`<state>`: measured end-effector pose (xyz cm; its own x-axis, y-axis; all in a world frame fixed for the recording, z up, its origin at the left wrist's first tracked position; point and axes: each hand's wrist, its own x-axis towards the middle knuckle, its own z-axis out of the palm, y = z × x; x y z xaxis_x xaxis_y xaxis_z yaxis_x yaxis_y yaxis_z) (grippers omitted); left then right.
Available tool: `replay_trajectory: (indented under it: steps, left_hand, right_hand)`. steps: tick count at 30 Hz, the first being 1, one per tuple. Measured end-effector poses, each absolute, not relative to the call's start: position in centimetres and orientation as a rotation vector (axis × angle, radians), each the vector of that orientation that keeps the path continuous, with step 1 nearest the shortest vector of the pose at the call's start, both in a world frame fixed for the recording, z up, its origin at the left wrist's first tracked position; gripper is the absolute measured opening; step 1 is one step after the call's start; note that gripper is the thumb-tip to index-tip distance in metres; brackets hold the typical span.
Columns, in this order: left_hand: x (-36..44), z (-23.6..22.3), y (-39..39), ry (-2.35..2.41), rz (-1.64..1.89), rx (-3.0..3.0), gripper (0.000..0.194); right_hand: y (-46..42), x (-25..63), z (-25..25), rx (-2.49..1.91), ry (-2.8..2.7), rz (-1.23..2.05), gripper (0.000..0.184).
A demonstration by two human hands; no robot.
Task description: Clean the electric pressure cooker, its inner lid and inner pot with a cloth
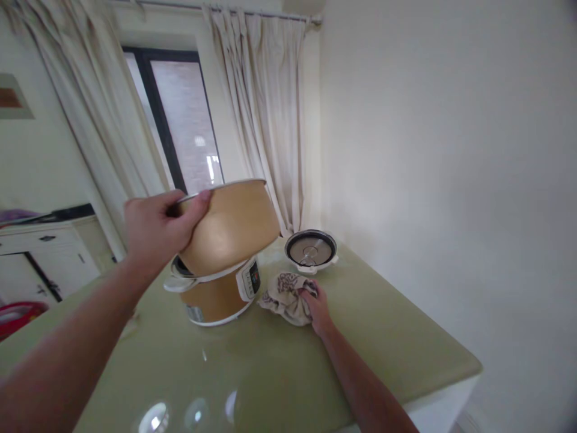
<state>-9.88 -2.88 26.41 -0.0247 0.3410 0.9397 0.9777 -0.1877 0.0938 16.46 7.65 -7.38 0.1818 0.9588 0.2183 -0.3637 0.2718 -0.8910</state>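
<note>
My left hand [164, 222] grips the rim of a gold rice cooker inner pot [229, 222], thumb on the outer wall. The pot is held tilted above the rice cooker body [211, 300], which is gold with a white base and a control panel on its right side. The pot hides most of the cooker's opening. My right hand [318, 307] is closed on a beige patterned cloth [288, 297], bunched up just right of the cooker. The cloth covers some of the fingers.
A rice cooker lid [311, 248] lies inner side up behind the cloth. The pale green tabletop [387, 325] ends at a right front corner, beside a white wall. Curtains [270, 120] hang by the window. A white cabinet [49, 252] and a red basin [20, 316] are at left.
</note>
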Motion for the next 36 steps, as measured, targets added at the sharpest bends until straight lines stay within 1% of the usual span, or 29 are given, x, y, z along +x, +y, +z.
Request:
replay_trajectory:
  steps: [2,5,7,9,13,17,20,22,25,27,29,30,32,34,35,36]
  left_hand:
    - [-8.9,24.2,-5.0,-1.293,-1.218,-1.673,0.068]
    - [-7.5,18.7,-7.8,-1.144,-1.135,-1.858,0.057]
    - [-6.8,14.6,-9.4,-0.917,-1.069,-2.023,0.045]
    - [-6.2,10.9,-10.7,-0.724,-1.086,-2.060,0.037]
    - [-5.3,5.4,-12.0,-0.584,-1.119,-2.089,0.034]
    - [-4.6,2.7,-12.3,-0.561,-1.136,-2.096,0.037]
    - [-3.8,1.8,-12.1,-0.524,-1.151,-2.084,0.037]
    - [-3.2,1.4,-12.0,-0.517,-1.183,-2.073,0.037]
    - [-2.5,1.0,-11.8,-0.518,-1.238,-2.072,0.036]
    - [-2.3,0.7,-11.8,-0.521,-1.269,-2.082,0.033]
    - [-2.1,0.3,-11.7,-0.524,-1.280,-2.089,0.030]
    - [-2.1,0.1,-11.7,-0.527,-1.279,-2.088,0.030]
    - [-2.1,-0.4,-11.7,-0.531,-1.274,-2.089,0.029]
    - [-2.1,-0.8,-11.7,-0.546,-1.279,-2.095,0.029]
    - [-2.1,-1.0,-11.7,-0.560,-1.282,-2.101,0.030]
    - [-2.0,-1.2,-11.6,-0.578,-1.282,-2.107,0.030]
  right_hand:
    - [7.6,17.0,-7.1,-0.756,-0.806,1.124,0.051]
    - [7.1,18.3,-6.2,-0.721,-0.627,1.128,0.057]
    - [6.2,19.6,-5.6,-0.710,-0.552,1.096,0.055]
    - [4.9,21.0,-5.2,-0.701,-0.522,1.051,0.051]
    - [1.6,24.2,-4.5,-0.691,-0.542,1.002,0.044]
    - [-2.0,26.9,-1.4,-0.675,-0.651,0.985,0.040]
    - [-4.3,27.3,3.5,-0.643,-0.776,0.966,0.042]
    - [-5.2,26.6,7.3,-0.640,-0.920,1.014,0.045]
    - [-5.3,24.2,11.7,-0.700,-1.372,1.041,0.049]
    - [-4.6,22.1,12.8,-0.761,-1.811,0.933,0.044]
    - [-3.6,20.0,12.0,-0.783,-2.221,0.759,0.044]
    - [-2.9,18.9,11.0,-0.769,-2.373,0.665,0.050]
    - [-1.6,16.9,8.1,-0.679,-2.573,0.492,0.070]
    - [-0.4,14.9,4.7,-0.535,-2.655,0.417,0.084]
    - [0.1,14.0,3.0,-0.488,-2.671,0.407,0.084]
    - [0.5,13.1,1.4,-0.487,-2.679,0.410,0.079]
